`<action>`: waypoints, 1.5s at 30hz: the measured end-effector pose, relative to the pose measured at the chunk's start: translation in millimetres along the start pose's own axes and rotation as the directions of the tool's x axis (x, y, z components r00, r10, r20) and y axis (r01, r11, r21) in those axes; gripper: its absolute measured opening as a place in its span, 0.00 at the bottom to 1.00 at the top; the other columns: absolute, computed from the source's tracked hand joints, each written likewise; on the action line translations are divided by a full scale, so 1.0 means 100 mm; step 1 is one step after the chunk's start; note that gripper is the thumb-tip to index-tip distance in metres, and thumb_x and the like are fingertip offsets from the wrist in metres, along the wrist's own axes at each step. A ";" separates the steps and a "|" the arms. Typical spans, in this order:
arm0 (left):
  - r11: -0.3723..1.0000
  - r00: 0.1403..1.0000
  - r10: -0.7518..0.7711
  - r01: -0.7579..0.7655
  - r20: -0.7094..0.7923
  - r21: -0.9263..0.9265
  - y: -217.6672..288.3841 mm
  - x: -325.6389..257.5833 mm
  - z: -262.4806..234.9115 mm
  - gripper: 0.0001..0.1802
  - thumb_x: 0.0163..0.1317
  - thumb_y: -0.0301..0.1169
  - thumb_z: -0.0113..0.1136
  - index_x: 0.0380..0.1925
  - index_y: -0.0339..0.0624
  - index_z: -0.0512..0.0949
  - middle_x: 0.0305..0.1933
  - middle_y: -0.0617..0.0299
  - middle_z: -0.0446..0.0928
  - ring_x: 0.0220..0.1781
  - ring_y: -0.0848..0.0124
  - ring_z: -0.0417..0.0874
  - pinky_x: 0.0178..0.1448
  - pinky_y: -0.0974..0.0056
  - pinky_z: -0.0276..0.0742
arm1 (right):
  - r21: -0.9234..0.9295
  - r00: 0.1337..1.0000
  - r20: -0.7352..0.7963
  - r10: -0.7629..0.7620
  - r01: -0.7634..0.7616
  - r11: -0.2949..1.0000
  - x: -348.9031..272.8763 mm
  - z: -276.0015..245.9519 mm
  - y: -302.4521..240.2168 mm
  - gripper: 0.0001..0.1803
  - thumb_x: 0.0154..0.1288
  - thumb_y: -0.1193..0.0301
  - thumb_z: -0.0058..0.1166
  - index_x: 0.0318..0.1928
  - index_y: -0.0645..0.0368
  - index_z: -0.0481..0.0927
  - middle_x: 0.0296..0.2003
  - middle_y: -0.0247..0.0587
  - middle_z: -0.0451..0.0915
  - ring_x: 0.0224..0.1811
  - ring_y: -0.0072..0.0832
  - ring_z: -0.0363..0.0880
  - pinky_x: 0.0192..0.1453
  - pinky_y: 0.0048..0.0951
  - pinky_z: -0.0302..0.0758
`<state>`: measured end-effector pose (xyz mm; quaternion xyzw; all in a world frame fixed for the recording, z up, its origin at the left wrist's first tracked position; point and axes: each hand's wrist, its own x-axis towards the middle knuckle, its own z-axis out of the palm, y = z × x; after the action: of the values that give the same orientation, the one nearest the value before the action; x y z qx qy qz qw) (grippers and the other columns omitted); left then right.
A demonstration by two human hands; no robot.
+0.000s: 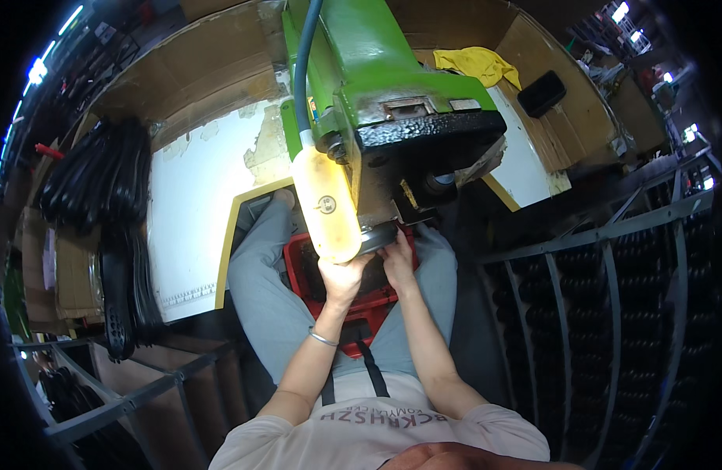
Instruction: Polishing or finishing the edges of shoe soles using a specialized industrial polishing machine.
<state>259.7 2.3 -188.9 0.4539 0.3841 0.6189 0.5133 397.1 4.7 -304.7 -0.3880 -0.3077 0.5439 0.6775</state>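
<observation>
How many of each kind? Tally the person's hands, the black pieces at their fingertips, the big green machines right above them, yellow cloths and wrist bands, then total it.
Hands: 2 (left hand, right hand)
Black piece: 1
Big green machine: 1
Yellow cloth: 1
Wrist band: 1
Total: 6

Green-and-black machine (377,47), black piece (378,237), red crate (292,262), yellow cloth (480,66)

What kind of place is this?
Probably a workshop or factory: there's a big green machine, a bundle of long black strips on the left, and a metal rack of dark things on the right.
</observation>
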 end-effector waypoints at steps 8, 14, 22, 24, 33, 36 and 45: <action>0.990 0.994 0.107 -0.107 0.001 0.095 -0.05 0.03 -0.03 0.26 0.49 0.27 0.76 0.43 0.37 0.71 0.42 0.63 0.76 0.46 0.75 0.78 0.53 0.69 0.75 | -0.190 0.843 -0.378 -0.384 0.335 0.923 0.12 -0.34 -0.89 0.27 0.54 0.76 0.70 0.52 0.61 0.70 0.46 0.36 0.73 0.48 0.26 0.73 0.57 0.28 0.72; 0.998 0.996 0.059 -0.056 0.072 -0.042 0.42 0.09 -0.14 0.30 0.45 0.20 0.75 0.51 0.31 0.74 0.47 0.58 0.79 0.48 0.73 0.80 0.54 0.67 0.76 | -0.458 0.795 -0.201 -0.572 0.440 0.773 0.17 -0.08 -1.72 0.28 0.50 0.77 0.73 0.51 0.62 0.71 0.43 0.36 0.75 0.47 0.25 0.74 0.55 0.26 0.73; 0.981 0.991 0.096 -0.109 -0.088 -0.160 0.60 0.02 -0.46 0.24 0.44 0.17 0.72 0.41 0.36 0.71 0.41 0.56 0.76 0.42 0.71 0.79 0.51 0.67 0.75 | -0.443 0.763 0.046 -0.645 0.594 0.671 0.21 0.25 -1.72 0.37 0.50 0.77 0.72 0.59 0.69 0.68 0.60 0.45 0.66 0.56 0.34 0.74 0.61 0.34 0.75; 0.972 0.985 0.107 -0.133 -0.138 -0.196 0.58 0.01 -0.64 0.23 0.46 0.20 0.73 0.40 0.36 0.70 0.41 0.56 0.75 0.39 0.72 0.77 0.48 0.69 0.75 | -0.433 0.798 0.061 -0.600 0.563 0.704 0.20 0.40 -1.65 0.37 0.49 0.79 0.71 0.60 0.72 0.67 0.61 0.51 0.68 0.56 0.36 0.76 0.60 0.35 0.77; 0.892 0.989 -0.031 -0.038 -0.145 -0.450 0.63 -0.10 -1.29 0.22 0.50 0.23 0.73 0.39 0.40 0.69 0.42 0.61 0.70 0.44 0.68 0.78 0.53 0.60 0.80 | -0.545 0.753 0.173 -0.635 0.610 0.575 0.02 1.00 -1.37 0.25 0.41 0.81 0.75 0.43 0.71 0.80 0.36 0.39 0.83 0.35 0.22 0.81 0.39 0.25 0.79; 0.895 0.990 -0.105 0.051 -0.098 -0.444 0.45 -0.10 -1.56 0.21 0.50 0.22 0.72 0.39 0.40 0.69 0.42 0.60 0.73 0.44 0.66 0.80 0.56 0.59 0.79 | -0.652 0.677 0.246 -0.694 0.645 0.398 0.01 1.13 -1.33 0.26 0.36 0.76 0.78 0.40 0.66 0.82 0.35 0.41 0.85 0.33 0.29 0.84 0.38 0.28 0.80; 0.722 0.957 0.224 -0.289 0.183 0.629 0.35 0.22 -0.45 0.18 0.42 0.34 0.75 0.31 0.39 0.78 0.30 0.55 0.79 0.37 0.53 0.81 0.60 0.50 0.73 | -0.658 0.528 0.421 -0.738 0.738 0.152 0.02 1.16 -1.39 0.31 0.36 0.75 0.77 0.46 0.70 0.80 0.39 0.49 0.84 0.38 0.40 0.85 0.44 0.33 0.81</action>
<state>205.6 17.8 -165.0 0.6805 0.4833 0.4904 0.2508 369.1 13.9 -125.9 -0.4385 -0.6578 -0.0497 0.6104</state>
